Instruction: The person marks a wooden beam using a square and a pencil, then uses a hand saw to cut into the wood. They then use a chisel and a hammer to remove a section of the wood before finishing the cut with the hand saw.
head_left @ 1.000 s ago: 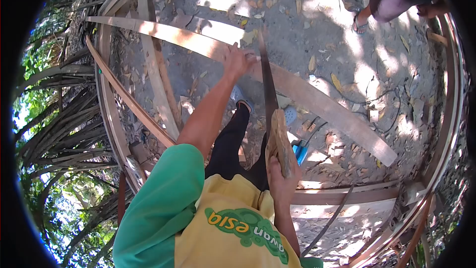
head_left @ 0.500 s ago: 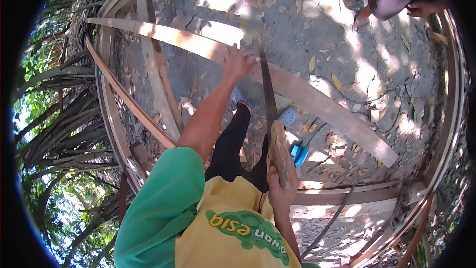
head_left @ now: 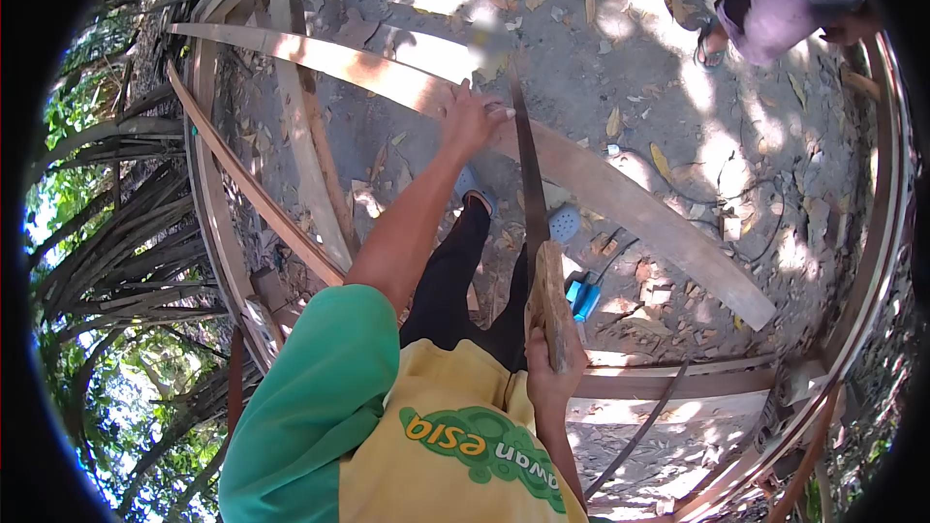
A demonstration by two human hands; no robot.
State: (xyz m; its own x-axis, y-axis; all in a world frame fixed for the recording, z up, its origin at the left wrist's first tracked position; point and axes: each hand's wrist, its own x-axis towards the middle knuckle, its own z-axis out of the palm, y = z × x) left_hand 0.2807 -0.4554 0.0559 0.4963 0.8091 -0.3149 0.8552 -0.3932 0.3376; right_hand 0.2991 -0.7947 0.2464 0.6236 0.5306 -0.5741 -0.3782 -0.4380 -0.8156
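Note:
A long wooden plank (head_left: 620,189) runs slantwise in front of me, from upper left to lower right. My left hand (head_left: 472,119) grips it near its middle, fingers over the far edge and thumb toward the saw. Just right of that thumb, the dark blade of a handsaw (head_left: 530,160) crosses the plank, pointing away from me. My right hand (head_left: 554,368) is closed around the saw's rough wooden handle (head_left: 550,295), close to my body. Both of my feet, in grey clogs (head_left: 564,224), stand on the near side of the plank.
A blue object (head_left: 583,299) lies on the ground by my right foot. Timber beams (head_left: 310,145) and a curved wooden frame (head_left: 862,271) surround me. Another person's leg (head_left: 765,15) shows at the upper right. Leaves and wood scraps (head_left: 656,291) litter the ground.
The saw handle sits slightly lower in view and the blade has shifted a little. My left hand keeps its place on the plank. The other person's legs appear slightly lower.

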